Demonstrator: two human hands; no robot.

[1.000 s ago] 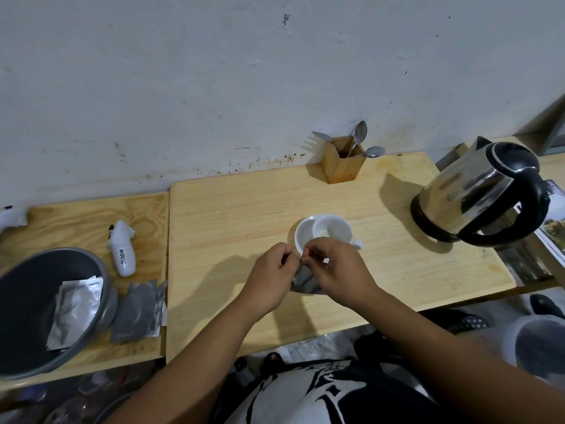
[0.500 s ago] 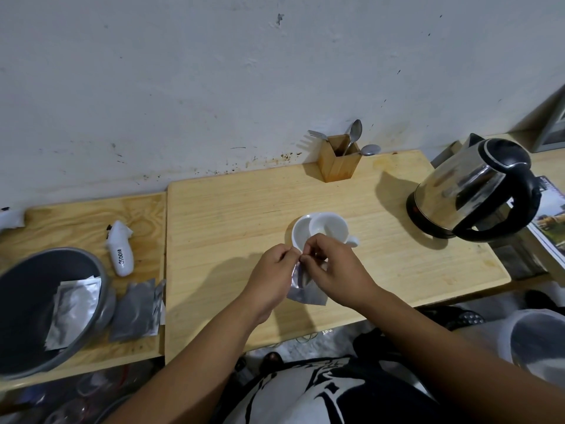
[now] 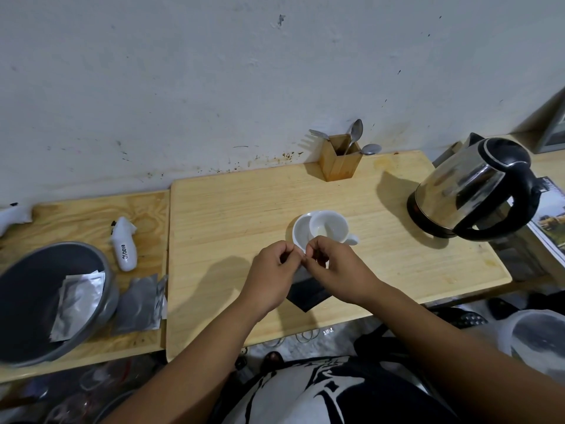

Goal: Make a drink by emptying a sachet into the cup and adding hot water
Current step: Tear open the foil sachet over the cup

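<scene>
Fingertips of the left hand (image 3: 270, 270) and right hand (image 3: 334, 267) pinch the top edge of a crinkled foil sachet (image 3: 307, 293), hanging just before the glossy white cup (image 3: 328, 229) on the pale wooden table (image 3: 232, 215); a steel kettle (image 3: 470, 191) stands right

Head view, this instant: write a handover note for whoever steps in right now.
Left hand and right hand both pinch the top edge of the sachet, just in front of the cup.
The cup stands on its saucer, mid-table; it looks empty.
The kettle stands to the right, untouched.
Done: sachet picked up.
Left: tear it open if not yet torn, empty it into the cup, add hot water.
</scene>
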